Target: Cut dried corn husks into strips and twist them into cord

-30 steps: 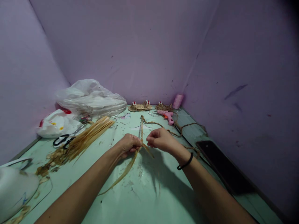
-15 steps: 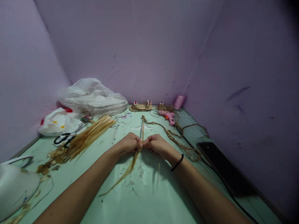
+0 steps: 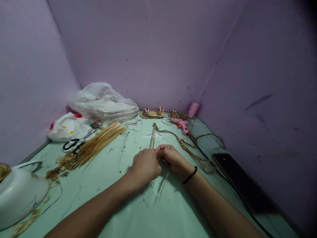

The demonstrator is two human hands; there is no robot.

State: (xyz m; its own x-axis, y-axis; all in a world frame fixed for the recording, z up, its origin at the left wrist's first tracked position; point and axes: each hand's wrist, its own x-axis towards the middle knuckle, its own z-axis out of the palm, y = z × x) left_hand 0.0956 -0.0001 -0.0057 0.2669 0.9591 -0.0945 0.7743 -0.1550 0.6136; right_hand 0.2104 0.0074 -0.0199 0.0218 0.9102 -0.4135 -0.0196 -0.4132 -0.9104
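Note:
A thin twisted cord of straw-coloured plant fibre (image 3: 154,138) runs straight from my hands to its far end on the table. My right hand (image 3: 171,156), with a black band at the wrist, pinches the cord's near end between thumb and fingertips. Pressed beside it is my left hand (image 3: 147,165), back turned up and fingers curled in on the fibre, hiding most of the hold. A thin loose strand (image 3: 164,185) shows below the hands. From the cord's far end a longer brown braided rope (image 3: 184,144) trails to the right.
On the left lie a bundle of dry fibre (image 3: 102,142), black-handled scissors (image 3: 71,144), plastic bags (image 3: 104,104) and a white bowl (image 3: 22,195). Toward the back are woven slippers (image 3: 152,114), a pink glue gun (image 3: 182,125) and a thread spool (image 3: 193,109). A black phone (image 3: 240,181) lies right.
My left hand has rolled over and moved right, against my right hand. The loose fibre tail that hung to the lower left is now hidden. The view has shifted slightly.

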